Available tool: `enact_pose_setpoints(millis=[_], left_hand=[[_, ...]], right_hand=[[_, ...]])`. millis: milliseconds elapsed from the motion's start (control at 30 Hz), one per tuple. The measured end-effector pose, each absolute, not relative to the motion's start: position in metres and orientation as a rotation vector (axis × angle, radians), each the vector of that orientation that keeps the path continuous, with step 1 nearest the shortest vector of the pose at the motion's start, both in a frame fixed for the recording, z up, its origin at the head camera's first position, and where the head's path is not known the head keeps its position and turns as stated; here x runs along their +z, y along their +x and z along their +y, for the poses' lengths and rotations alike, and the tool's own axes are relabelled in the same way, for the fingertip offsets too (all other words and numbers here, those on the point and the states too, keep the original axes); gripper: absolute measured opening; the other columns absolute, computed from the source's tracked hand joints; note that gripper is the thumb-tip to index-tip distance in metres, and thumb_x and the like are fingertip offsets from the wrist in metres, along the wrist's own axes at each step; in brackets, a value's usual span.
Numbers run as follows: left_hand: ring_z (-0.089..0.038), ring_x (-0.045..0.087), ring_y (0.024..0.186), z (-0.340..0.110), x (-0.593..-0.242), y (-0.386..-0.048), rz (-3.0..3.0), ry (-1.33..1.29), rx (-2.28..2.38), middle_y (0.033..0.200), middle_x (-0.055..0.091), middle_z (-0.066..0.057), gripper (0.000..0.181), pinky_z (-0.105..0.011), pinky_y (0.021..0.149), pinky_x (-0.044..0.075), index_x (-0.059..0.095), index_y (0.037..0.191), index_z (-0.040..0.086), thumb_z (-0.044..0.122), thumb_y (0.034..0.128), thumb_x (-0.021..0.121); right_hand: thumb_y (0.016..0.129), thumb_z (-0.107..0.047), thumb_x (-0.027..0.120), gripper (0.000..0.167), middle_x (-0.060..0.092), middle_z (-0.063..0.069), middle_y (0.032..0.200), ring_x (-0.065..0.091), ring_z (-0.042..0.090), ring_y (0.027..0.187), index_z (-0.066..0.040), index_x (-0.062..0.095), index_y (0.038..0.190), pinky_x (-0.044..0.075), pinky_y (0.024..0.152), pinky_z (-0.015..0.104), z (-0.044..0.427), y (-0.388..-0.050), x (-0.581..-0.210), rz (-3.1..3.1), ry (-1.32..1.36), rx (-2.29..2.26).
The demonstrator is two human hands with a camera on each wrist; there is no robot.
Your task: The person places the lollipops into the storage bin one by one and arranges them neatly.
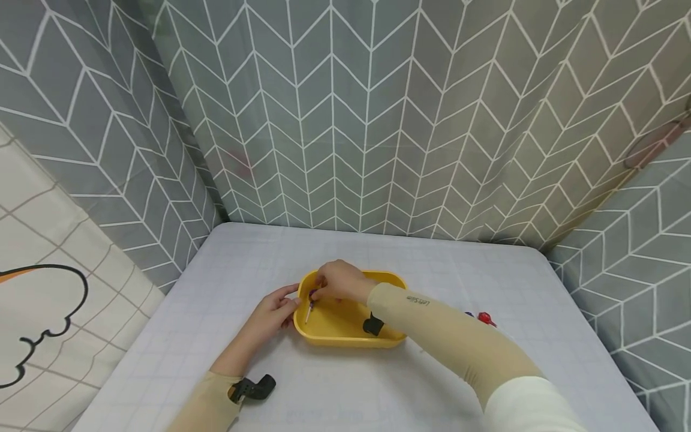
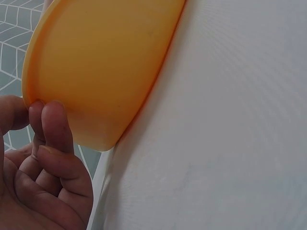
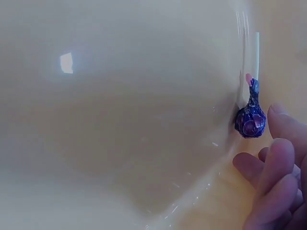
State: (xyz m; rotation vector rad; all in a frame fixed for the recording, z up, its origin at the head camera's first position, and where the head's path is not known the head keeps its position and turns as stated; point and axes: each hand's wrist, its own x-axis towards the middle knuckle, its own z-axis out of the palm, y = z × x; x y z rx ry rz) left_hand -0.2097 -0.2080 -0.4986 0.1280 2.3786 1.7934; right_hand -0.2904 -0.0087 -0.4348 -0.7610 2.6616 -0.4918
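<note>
A lollipop in a purple-blue wrapper (image 3: 251, 123) lies at one end of the yellow plastic tray (image 1: 351, 342), against its wall, with its white stick (image 1: 309, 313) showing. My right hand (image 1: 342, 281) reaches into the tray beside it. In the right wrist view the fingers are loosely bent, and a small gap separates the thumb from the candy; nothing is held. At the tray's left end, my left hand (image 1: 271, 312) grips the rim, fingertips (image 2: 56, 117) against the outer wall. The right forearm covers part of the tray.
On the white table (image 1: 345, 390), right of the tray, lies a red-wrapped lollipop (image 1: 484, 318). A small blue item (image 1: 469, 314) beside it is partly hidden by the right sleeve. Grey patterned curtains (image 1: 351, 120) hang behind the table.
</note>
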Motion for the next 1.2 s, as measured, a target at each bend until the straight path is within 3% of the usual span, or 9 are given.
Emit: enact_pose_setpoints(millis=[500, 800, 1200], left_hand=[[-0.025, 0.057, 0.067, -0.208, -0.498, -0.21, 2.37, 0.11, 1.773, 0.08, 0.064, -0.011, 0.048, -0.03, 0.059, 0.048, 0.049, 0.143, 0.014, 0.03, 0.1002, 0.06], [-0.024, 0.058, 0.067, -0.212, -0.502, -0.211, 2.381, 0.107, 1.761, 0.082, 0.066, -0.011, 0.049, -0.03, 0.059, 0.049, 0.049, 0.143, 0.016, 0.034, 0.0995, 0.06], [-0.023, 0.057, 0.067, -0.212, -0.501, -0.211, 2.395, 0.131, 1.744, 0.082, 0.065, -0.01, 0.051, -0.03, 0.059, 0.049, 0.048, 0.144, 0.013, 0.035, 0.0994, 0.06]], right_hand=[[0.084, -0.04, 0.079, 0.043, 0.066, -0.003, 0.096, 0.062, 0.009, 0.059, -0.013, 0.07, 0.117, 0.05, 0.058, 0.021, 0.001, -0.285, -0.422, 2.663, -0.8, -0.566], [0.086, -0.04, 0.077, 0.039, 0.071, -0.003, 0.104, 0.063, 0.016, 0.101, -0.015, 0.072, 0.115, 0.048, 0.089, 0.029, 0.017, -0.286, -0.408, 2.688, -0.95, -0.618], [0.087, -0.043, 0.075, 0.044, 0.068, -0.003, 0.115, 0.066, 0.013, 0.098, -0.015, 0.069, 0.122, 0.051, 0.084, 0.025, 0.044, -0.289, -0.402, 2.603, -0.916, -0.876]])
